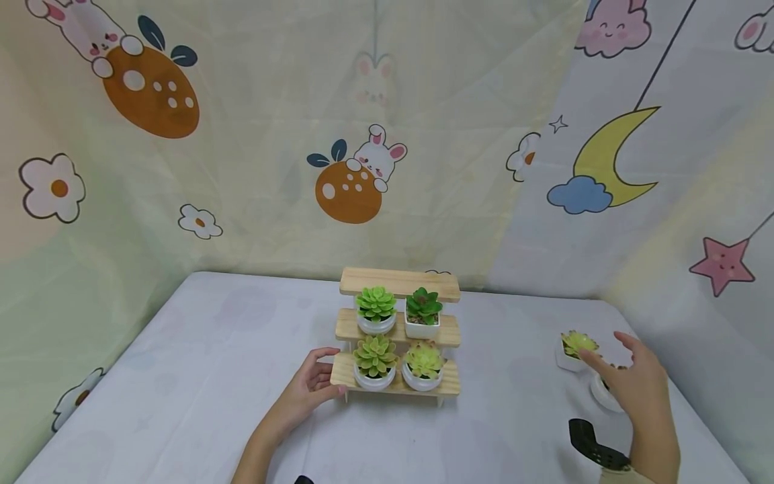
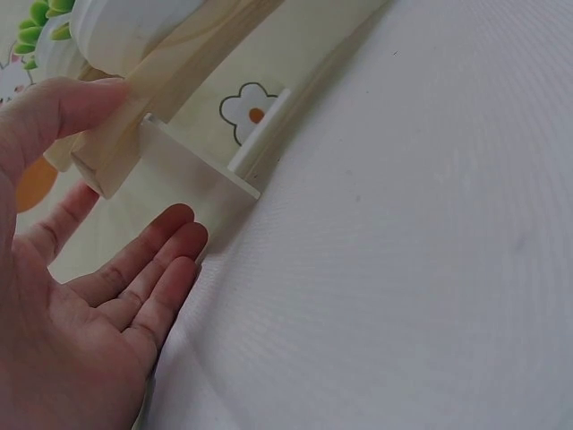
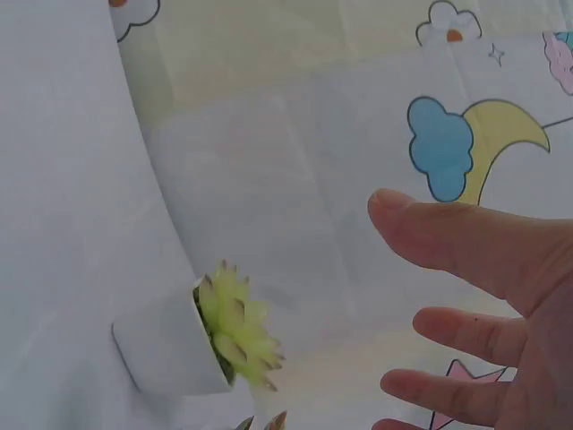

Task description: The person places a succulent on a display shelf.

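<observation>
A three-tier wooden shelf stand (image 1: 400, 284) bears several small potted succulents, two on the middle board and two on the lowest. At the left end of the lowest board my left hand (image 1: 307, 384) pinches the wood between thumb and index finger, its other fingers loose beside the white leg (image 2: 197, 166). My right hand (image 1: 639, 383) hovers with spread fingers over two more white pots on the right. One holds a yellow-green succulent (image 3: 237, 331) in a square pot (image 1: 570, 359); the other, a round pot (image 1: 605, 395), is partly hidden beneath the hand. Nothing lies between the right fingers.
A white cloth-covered table (image 1: 242, 336) carries everything. Behind it and along both sides hang cloth walls (image 1: 266, 134) printed with rabbits, flowers, a moon and a star. A black wrist strap (image 1: 595, 447) circles the right forearm.
</observation>
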Demonstrator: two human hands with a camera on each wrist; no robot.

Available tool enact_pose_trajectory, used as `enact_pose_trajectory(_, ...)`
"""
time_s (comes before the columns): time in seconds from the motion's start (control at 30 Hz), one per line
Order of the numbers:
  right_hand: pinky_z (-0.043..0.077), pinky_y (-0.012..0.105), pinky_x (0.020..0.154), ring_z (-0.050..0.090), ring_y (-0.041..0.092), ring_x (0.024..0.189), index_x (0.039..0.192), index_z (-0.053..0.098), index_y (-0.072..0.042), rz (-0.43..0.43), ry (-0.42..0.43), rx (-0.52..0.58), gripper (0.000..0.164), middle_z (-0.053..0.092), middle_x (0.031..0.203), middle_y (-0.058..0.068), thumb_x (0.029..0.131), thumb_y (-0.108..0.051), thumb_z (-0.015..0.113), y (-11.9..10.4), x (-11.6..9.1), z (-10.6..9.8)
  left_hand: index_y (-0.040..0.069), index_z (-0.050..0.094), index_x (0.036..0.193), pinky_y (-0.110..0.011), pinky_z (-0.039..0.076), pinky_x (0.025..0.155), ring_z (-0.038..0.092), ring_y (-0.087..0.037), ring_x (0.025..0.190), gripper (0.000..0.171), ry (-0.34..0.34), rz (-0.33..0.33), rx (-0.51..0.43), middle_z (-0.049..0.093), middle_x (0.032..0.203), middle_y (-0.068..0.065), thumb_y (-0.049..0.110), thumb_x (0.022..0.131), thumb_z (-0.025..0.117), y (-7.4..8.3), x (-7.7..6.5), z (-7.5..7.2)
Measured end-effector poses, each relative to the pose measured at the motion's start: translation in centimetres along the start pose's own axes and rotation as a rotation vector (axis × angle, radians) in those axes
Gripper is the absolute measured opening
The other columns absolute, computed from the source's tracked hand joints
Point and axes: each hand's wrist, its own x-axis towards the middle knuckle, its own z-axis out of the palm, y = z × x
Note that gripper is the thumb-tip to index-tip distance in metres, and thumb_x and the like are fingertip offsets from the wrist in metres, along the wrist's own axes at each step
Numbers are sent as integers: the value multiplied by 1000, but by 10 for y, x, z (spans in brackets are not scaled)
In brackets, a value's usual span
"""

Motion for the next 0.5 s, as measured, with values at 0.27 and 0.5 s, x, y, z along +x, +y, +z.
enact_pose_trajectory(0.27,13,66,103,12,55,129,143,10,10,124,-41,-49,98,13,143,39,84,-51,59,22,11,6,14,32,137,-24,48,83,57,-18,102,67,-3,4,-18,53,121,-17,18,82,70,0,0,-1)
enact_pose_trajectory(0.5,20,65,104,13,55,129,143,-2,9,296,-72,66,110,5,143,40,80,-48,66,32,12,16,14,33,137,-25,48,84,56,-21,104,67,-9,-4,-30,53,122,-18,18,82,71,1,-1,0)
